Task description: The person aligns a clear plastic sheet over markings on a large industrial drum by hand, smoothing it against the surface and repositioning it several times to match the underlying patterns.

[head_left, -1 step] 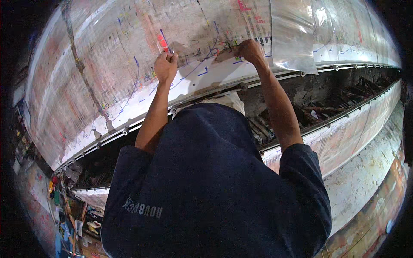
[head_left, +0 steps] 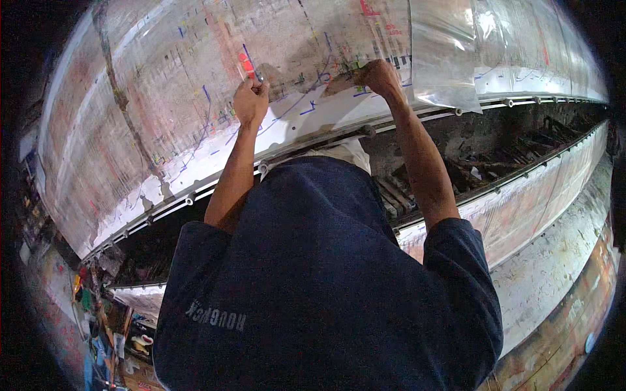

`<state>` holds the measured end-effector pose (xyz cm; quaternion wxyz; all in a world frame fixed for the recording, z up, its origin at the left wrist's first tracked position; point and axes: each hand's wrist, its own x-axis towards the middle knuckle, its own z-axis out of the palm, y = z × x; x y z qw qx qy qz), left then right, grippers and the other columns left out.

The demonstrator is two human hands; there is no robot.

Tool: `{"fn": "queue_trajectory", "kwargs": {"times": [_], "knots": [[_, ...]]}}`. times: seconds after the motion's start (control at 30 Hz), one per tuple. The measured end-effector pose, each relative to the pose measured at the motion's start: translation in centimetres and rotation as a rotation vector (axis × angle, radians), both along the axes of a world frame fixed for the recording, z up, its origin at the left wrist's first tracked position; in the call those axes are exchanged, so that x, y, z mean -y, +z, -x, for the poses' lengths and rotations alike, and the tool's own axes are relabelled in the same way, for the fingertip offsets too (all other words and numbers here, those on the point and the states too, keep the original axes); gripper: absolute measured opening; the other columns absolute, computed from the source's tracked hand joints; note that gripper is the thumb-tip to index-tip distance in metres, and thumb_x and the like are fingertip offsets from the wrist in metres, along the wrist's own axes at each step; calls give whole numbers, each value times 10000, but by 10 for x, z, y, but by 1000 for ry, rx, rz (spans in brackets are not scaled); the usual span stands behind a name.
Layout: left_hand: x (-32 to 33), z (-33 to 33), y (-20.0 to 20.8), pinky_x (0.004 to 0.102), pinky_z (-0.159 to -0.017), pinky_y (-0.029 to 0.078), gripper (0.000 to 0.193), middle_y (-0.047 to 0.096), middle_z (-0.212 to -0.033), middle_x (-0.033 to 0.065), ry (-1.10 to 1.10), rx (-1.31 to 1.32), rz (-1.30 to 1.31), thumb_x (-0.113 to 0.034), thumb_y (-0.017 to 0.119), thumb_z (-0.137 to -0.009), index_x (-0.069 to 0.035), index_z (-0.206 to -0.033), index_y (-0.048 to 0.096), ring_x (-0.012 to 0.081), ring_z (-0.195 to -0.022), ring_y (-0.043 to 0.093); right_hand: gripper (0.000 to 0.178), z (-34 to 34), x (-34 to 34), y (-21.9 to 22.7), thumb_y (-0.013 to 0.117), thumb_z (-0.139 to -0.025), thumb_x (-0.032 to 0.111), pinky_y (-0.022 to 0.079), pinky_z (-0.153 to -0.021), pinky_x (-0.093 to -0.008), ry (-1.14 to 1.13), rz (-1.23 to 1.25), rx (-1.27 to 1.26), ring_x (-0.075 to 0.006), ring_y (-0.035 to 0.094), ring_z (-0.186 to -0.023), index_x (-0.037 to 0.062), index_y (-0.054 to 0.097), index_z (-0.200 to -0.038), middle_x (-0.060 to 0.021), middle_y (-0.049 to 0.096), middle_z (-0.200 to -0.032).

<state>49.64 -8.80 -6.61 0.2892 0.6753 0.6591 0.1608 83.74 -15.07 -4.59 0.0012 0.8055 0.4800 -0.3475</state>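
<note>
Long bench [head_left: 163,98], pale worn top streaked with ink and pen marks. Metal rail [head_left: 190,201] along its edge on the person's side; places below taken from it. Second bench [head_left: 535,215] on the near side of the rail, dark trough [head_left: 508,150] between. Clear sheet [head_left: 447,58] lies beyond the rail, toward its right end, lower corner reaching it.

Both forearms cross the rail. Left hand [head_left: 251,101] beyond it, thumb and finger pinched tight. Right hand [head_left: 383,78] also beyond it, farther right along its run, near the sheet; fingers curled, tips hidden; cannot tell what they grip, if anything.

Red mark [head_left: 245,62] farther from the rail than the left fingertips, just past them; long axis runs roughly away from the rail. Whether skin touches it: cannot tell.

Smallest: small pale thing [head_left: 260,77], beyond the rail, in the left pinch, one end showing on the right-hand side. Left hand nearest, right well apart. Its kind and long axis too small to tell.
</note>
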Motion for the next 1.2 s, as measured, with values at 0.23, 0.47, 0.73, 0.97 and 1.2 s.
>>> {"fn": "queue_trajectory", "kwargs": {"times": [0.23, 0.47, 0.73, 0.97, 1.2], "knots": [[2, -1, -2, 410, -663, 518, 224, 678, -751, 123, -13, -24, -61, -231, 761, -815, -43, -789, 643, 289, -707, 667, 333, 2, 2, 6, 820, -699, 345, 547, -762, -444, 39, 0, 4, -331, 720, -840, 124, 794, -947, -163, 744, -895], [6, -2, -6, 423, -668, 511, 202, 660, -758, 114, 18, 20, -67, -210, 756, -814, -53, -786, 631, 296, -718, 651, 351, 3, 0, 10, 813, -705, 381, 542, -757, -469, 72, 8, -13, -359, 712, -835, 103, 789, -919, -190, 732, -872], [10, -7, -8, 422, -681, 502, 144, 634, -746, 119, 82, 84, -67, -127, 731, -801, -45, -773, 616, 302, -732, 637, 360, 2, 3, 2, 789, -710, 434, 544, -720, -466, 100, -74, 5, -365, 709, -805, 110, 785, -869, -203, 719, -836], [12, -7, -6, 442, -658, 472, 181, 584, -707, 108, 14, 141, -180, -68, 719, -772, -47, -737, 543, 299, -728, 590, 366, 3, 4, 0, 799, -708, 421, 543, -713, -471, 92, -84, 24, -373, 708, -796, 92, 781, -866, -207, 713, -808], [13, -3, -4, 445, -654, 466, 191, 563, -700, 102, -46, 146, -202, -67, 719, -769, -47, -734, 533, 305, -749, 581, 374, 4, 4, 1, 800, -710, 404, 534, -696, -464, 72, -144, -1, -371, 704, -772, 54, 771, -839, -214, 712, -805]]}}
